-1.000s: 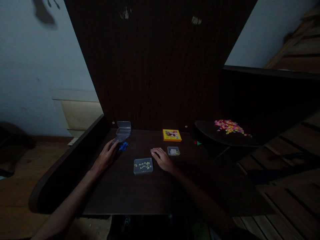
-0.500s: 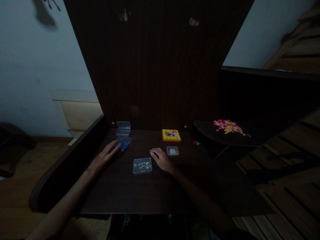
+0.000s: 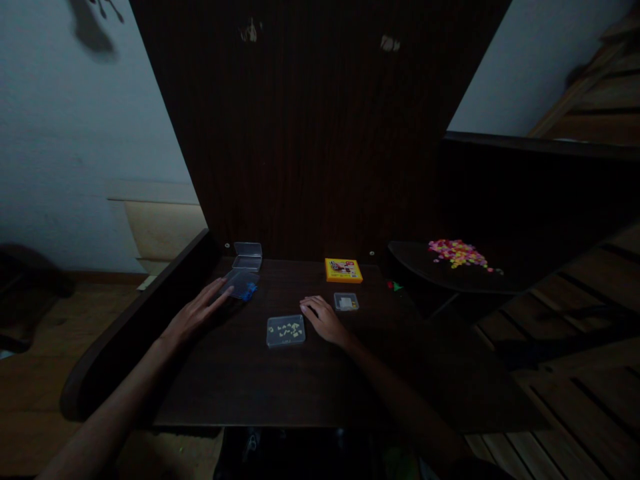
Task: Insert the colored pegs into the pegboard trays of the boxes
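My left hand [image 3: 196,313] grips a clear plastic box [image 3: 235,281] by its left side, at the left of the dark desk. Small blue pieces [image 3: 249,292] show at the box's right end; whether they lie inside it or on the desk I cannot tell. My right hand [image 3: 324,320] rests palm down on the desk, fingers stretched out and holding nothing. Just left of it lies a shallow clear box [image 3: 285,331] with several small pale pieces in it. A smaller clear case [image 3: 346,302] with white and yellow contents lies beyond my right hand.
An open clear case [image 3: 247,257] stands behind the left-hand box. A yellow printed box [image 3: 343,270] lies near the back panel. A red and green item [image 3: 394,286] is by the right shelf [image 3: 415,263], which bears a colourful pile [image 3: 460,253]. A raised side edge [image 3: 135,327] bounds the left.
My left hand has drawn back a little to the left with the clear box, and the blue pieces now show more at its right end. My right hand stays still.
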